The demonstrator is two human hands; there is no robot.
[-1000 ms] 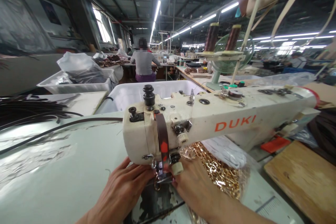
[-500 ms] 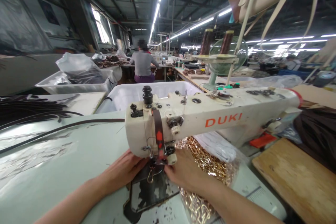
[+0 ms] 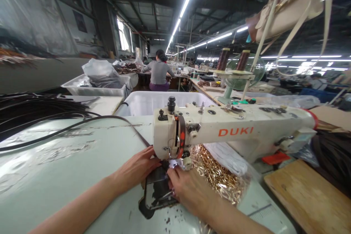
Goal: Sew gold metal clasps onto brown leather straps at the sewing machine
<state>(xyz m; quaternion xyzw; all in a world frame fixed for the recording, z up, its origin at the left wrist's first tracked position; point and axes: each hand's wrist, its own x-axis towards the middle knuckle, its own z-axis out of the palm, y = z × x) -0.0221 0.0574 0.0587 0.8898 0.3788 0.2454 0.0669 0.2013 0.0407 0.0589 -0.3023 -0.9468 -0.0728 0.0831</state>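
A cream DUKI sewing machine (image 3: 236, 131) stands on the pale green table (image 3: 68, 168). A long dark strap (image 3: 90, 121) runs in from the left and curves down to the presser foot. My left hand (image 3: 135, 168) lies on the table just left of the foot, fingertips on the strap's end. My right hand (image 3: 189, 190) reaches in from the right, its fingers pinched at the strap under the needle, above the dark needle plate (image 3: 156, 193). The machine head hides the needle itself.
A clear bag of gold metal clasps (image 3: 219, 175) lies under the machine arm by my right wrist. More dark straps (image 3: 33, 108) are piled far left. White bins (image 3: 137, 102) stand behind and a wooden board (image 3: 307, 193) at right. A person (image 3: 159, 75) sits further back.
The strap's near end has swung from behind the machine head forward to the presser foot. Both hands stay at the foot, my right hand now lower on the needle plate.
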